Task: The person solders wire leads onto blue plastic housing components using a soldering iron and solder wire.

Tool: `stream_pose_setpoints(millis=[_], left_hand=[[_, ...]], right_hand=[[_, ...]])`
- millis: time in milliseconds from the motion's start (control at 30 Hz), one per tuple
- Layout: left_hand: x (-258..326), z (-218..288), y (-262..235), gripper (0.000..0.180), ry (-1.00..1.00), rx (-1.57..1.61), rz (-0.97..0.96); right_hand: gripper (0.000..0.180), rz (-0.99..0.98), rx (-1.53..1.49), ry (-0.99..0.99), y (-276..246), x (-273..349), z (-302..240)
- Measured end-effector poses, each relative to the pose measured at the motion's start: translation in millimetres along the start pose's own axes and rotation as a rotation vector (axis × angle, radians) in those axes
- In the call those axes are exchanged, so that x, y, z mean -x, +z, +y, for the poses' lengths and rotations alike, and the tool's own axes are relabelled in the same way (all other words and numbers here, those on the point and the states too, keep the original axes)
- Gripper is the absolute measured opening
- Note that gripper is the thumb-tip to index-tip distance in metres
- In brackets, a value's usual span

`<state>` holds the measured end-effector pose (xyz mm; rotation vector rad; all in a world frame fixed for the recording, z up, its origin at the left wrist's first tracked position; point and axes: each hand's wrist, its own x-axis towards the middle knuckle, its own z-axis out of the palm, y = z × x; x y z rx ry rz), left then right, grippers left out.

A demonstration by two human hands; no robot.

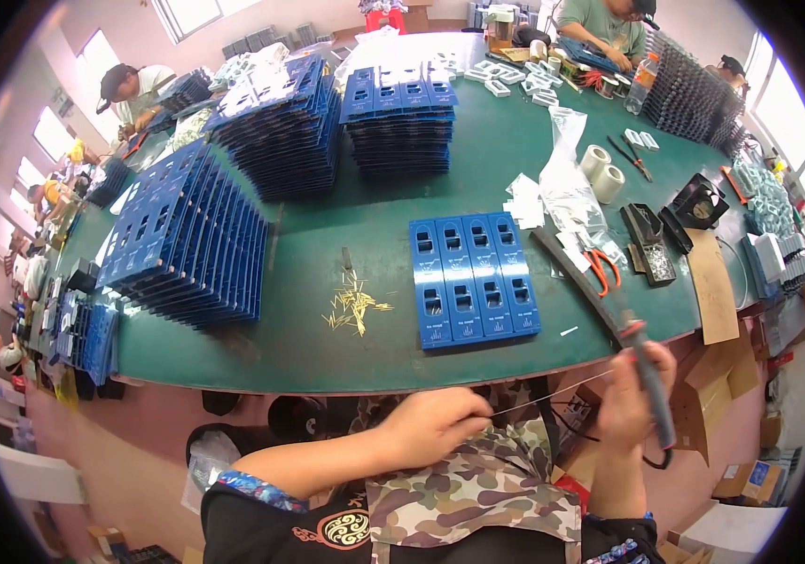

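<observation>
In my right hand is a soldering iron with a dark handle, held upright beyond the table's near edge; a cable leaves its lower end. My left hand is closed in a pinch over my lap, on a thin wire that looks like solder. The wire stretches taut across to my right hand. Ahead of both hands, a blue circuit panel of joined strips with square cut-outs lies flat on the green table. Left of it lies a loose heap of small brass-coloured pins.
Tall stacks of blue panels stand at the left and back. Orange-handled pliers, a long dark bar, a black box of small parts and white rolls lie at the right. Co-workers sit around the table.
</observation>
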<state>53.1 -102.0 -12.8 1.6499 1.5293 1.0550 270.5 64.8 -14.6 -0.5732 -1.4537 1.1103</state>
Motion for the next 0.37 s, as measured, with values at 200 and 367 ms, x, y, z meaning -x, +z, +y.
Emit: stream_pose_setpoints(millis=[200, 367], left_hand=[[97, -67, -28, 0.013, -0.196, -0.122, -0.087], [206, -131, -33, 0.022, -0.586, -0.153, -0.198]], right_hand=[[0.03, 0.445, 0.224, 0.002, -147, 1, -6], [0.029, 0.688, 0.549, -0.063, -248, 26, 0]])
